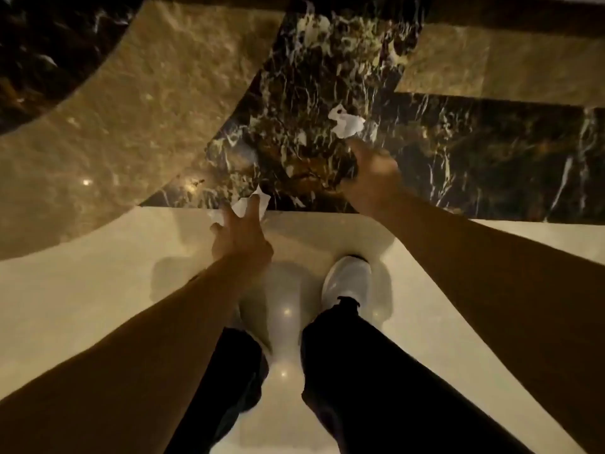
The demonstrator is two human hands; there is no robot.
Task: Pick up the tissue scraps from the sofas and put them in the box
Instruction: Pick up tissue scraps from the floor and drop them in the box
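1. Head view: the person looks straight down at a polished marble floor (pixel 114 126), with both bare arms stretched forward and a white shoe (pixel 347 280) below the hands.
2. The left hand (pixel 240 237) has its fingers spread, and a white tissue scrap (pixel 250 204) sits right at its fingertips, touching them. It seems pinched between two fingers, though I cannot tell how firm the hold is.
3. The right hand (pixel 373 178) is loosely curled with one finger stretched forward. A second tissue scrap (pixel 346 122) lies just past that fingertip, on the dark veined marble. Whether the finger touches it is unclear; the hand does not enclose it.
4. This second scrap lies ahead of the right hand and slightly toward the left hand's side. It is crumpled, and its longer side runs roughly across the line of reach.
5. The right hand is clearly the nearer one to it; the left hand is well apart and occupied.
6. My judgement: the coming move is a short forward reach and pinch with the right hand.
7. No sofa or box is in view.
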